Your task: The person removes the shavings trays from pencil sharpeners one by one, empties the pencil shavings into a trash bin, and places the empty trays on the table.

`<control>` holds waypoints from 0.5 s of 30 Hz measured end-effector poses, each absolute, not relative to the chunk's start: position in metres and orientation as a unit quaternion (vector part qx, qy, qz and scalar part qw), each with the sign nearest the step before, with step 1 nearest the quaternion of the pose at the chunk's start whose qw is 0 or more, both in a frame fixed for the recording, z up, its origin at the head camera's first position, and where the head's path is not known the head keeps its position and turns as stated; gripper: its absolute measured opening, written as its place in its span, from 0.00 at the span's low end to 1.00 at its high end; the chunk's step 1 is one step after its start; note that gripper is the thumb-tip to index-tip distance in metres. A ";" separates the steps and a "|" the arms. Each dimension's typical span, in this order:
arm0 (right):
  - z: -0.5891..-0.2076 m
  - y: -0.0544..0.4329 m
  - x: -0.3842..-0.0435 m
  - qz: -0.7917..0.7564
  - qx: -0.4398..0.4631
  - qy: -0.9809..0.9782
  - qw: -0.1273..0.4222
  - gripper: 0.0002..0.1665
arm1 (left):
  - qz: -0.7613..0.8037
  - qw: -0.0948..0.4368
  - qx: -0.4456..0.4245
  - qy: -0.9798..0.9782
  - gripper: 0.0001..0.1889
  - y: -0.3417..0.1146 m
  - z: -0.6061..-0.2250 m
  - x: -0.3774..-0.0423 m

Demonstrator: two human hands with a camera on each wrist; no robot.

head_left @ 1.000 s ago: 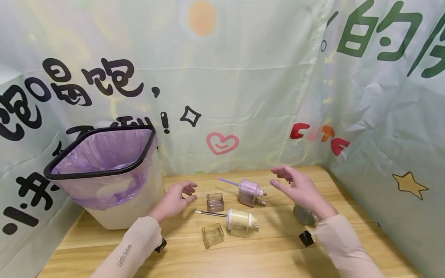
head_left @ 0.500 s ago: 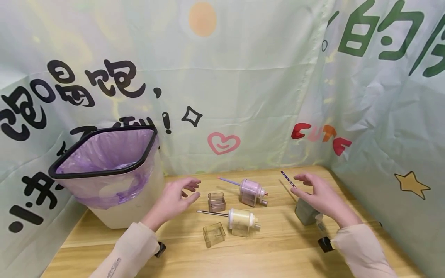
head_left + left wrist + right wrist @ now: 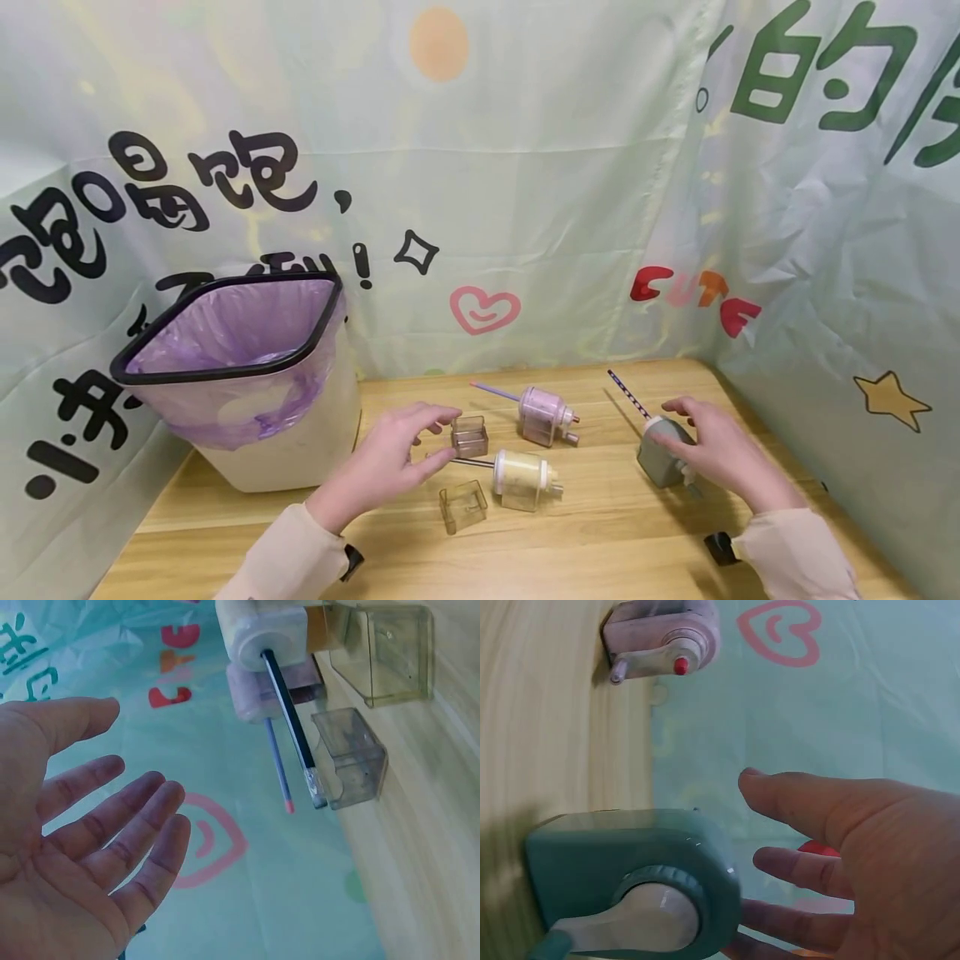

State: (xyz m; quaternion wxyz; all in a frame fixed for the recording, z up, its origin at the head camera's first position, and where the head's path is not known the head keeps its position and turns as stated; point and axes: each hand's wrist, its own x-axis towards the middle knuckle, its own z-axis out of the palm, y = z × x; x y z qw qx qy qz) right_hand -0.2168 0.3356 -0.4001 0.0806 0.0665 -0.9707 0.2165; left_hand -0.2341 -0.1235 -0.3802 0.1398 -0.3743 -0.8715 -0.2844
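Note:
My left hand (image 3: pixel 390 450), fingers spread and slightly bent, hovers left of two see-through shavings drawers, one brownish (image 3: pixel 470 436) and one yellowish (image 3: pixel 462 506). Close by lies a yellow crank pencil sharpener (image 3: pixel 517 482) with a black pencil (image 3: pixel 289 720) in it. Behind it sits a purple pencil sharpener (image 3: pixel 542 417) holding a thin purple pencil (image 3: pixel 495 391). On the right, my right hand (image 3: pixel 712 446) is spread around the far side of a grey-green pencil sharpener (image 3: pixel 607 855), thumb and fingers loose. A dark patterned pencil (image 3: pixel 628 394) sticks out of that sharpener, and its white crank (image 3: pixel 656 919) faces the right wrist camera.
A white bin (image 3: pixel 300 458) with a purple liner and black rim stands at the left of the wooden table (image 3: pixel 570 550). A printed cloth (image 3: pixel 525 208) hangs behind the table and along its sides.
My right hand first moved right, revealing the patterned pencil, then came down beside the grey-green sharpener. My left hand has moved right, towards the drawers and the black pencil's end.

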 end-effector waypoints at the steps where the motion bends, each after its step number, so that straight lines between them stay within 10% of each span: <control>1: -0.401 0.337 -0.217 0.217 0.066 -0.971 0.080 0.36 | -0.281 0.140 -0.375 -0.872 0.23 -0.123 -0.380 -0.232; 15: -0.421 0.342 -0.214 0.238 0.044 -0.967 0.075 0.40 | -0.252 0.126 -0.403 -0.871 0.26 -0.115 -0.386 -0.211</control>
